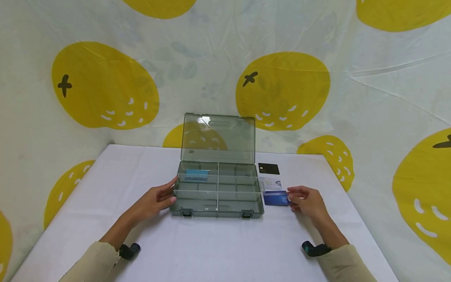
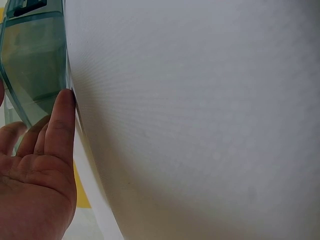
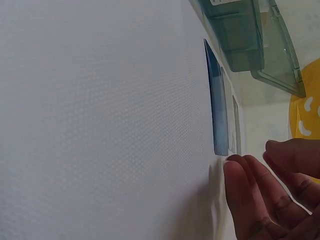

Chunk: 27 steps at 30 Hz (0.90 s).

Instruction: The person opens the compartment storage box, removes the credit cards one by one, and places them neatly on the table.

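A grey see-through divided plastic box [image 1: 216,214] stands on the table with its lid [image 1: 218,139] raised at the back. My left hand [image 1: 156,199] rests against the box's left side, fingers fairly straight along its wall. A light blue card [image 1: 196,175] lies toward the back left inside the box. Right of the box, a blue card [image 1: 276,198] lies flat, overlapping or close against a white card [image 1: 272,184]. My right hand [image 1: 307,200] is at the blue card's right end, fingers loosely bent. In the right wrist view, the thumb and fingertips [image 3: 232,167] stand apart, not pinching the card [image 3: 216,100].
A black card [image 1: 269,169] lies behind the white one, near the box's back right corner. The table has a white cloth [image 1: 211,250]. A curtain with yellow fruit prints [image 1: 282,90] hangs behind the table and at both sides.
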Tool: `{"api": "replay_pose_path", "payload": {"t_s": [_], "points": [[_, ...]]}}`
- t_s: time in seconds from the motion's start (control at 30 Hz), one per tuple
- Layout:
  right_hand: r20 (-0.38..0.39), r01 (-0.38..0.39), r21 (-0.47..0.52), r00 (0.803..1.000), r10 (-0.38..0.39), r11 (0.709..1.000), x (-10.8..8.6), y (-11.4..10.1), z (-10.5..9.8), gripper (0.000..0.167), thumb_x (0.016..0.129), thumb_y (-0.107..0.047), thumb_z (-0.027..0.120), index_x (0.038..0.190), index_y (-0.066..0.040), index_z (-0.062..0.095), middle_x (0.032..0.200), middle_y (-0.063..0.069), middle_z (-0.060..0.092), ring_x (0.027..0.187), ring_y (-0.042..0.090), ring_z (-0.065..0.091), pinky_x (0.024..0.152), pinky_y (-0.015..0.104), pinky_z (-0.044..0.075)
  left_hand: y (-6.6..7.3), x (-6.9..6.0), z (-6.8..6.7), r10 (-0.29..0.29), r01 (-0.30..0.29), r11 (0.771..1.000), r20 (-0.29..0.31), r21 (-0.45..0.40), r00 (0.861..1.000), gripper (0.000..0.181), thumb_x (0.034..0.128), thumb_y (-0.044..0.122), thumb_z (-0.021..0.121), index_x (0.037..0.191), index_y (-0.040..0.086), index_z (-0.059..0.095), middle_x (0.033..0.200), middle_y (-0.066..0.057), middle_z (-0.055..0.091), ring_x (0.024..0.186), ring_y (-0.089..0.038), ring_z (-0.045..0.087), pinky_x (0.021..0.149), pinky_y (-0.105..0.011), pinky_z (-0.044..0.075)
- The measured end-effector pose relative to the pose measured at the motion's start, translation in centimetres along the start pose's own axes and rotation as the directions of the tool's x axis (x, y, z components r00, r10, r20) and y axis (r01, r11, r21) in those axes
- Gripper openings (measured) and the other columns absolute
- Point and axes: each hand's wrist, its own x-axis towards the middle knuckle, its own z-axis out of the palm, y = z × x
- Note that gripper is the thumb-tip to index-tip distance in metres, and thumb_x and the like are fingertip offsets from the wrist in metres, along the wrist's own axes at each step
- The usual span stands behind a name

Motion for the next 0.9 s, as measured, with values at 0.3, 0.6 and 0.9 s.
{"api": "replay_pose_path", "payload": {"t_s": [0.3, 0.6, 0.9], "points": [[-0.037, 0.105, -0.027, 0.994, -0.106, 0.994, -1.1, -2.6, 0.3, 0.036, 0.107, -0.016, 0.066, 0.141, -0.006, 0.066, 0.132, 0.022, 0.072, 0.106, 0.033, 0.077, 0.084, 0.035, 0.068, 0.1, 0.0, 0.0, 0.005, -0.005, 1.0, 0.003, -0.002, 1.0, 0.079, 0.1069, 0.018, 0.066, 0.171, 0.011, 0.02, 0.177, -0.018, 0.019, 0.155, -0.05, 0.037, 0.119, -0.052, 0.043], [0.047, 0.269, 0.079, 0.961, -0.273, 0.96, -1.5, -7.2, 2.5, 0.032, 0.104, -0.015, 0.07, 0.135, -0.008, 0.07, 0.132, 0.023, 0.072, 0.107, 0.035, 0.077, 0.084, 0.031, 0.067, 0.1, 0.0, 0.0, -0.003, 0.003, 1.0, -0.001, 0.004, 1.0, 0.078, 0.1069, 0.019, 0.066, 0.171, 0.012, 0.02, 0.177, -0.018, 0.02, 0.155, -0.05, 0.037, 0.119, -0.053, 0.043], [0.123, 0.366, 0.124, 0.917, -0.38, 0.922, -0.8, -11.3, 6.4, 0.029, 0.101, -0.014, 0.074, 0.129, -0.011, 0.073, 0.126, 0.016, 0.076, 0.099, 0.022, 0.077, 0.084, 0.029, 0.067, 0.0, 0.0, 0.1, -0.004, 0.004, 1.0, 0.001, -0.008, 1.0, 0.078, 0.1069, 0.018, 0.066, 0.171, 0.012, 0.02, 0.177, -0.018, 0.019, 0.155, -0.05, 0.036, 0.119, -0.052, 0.043]]}}
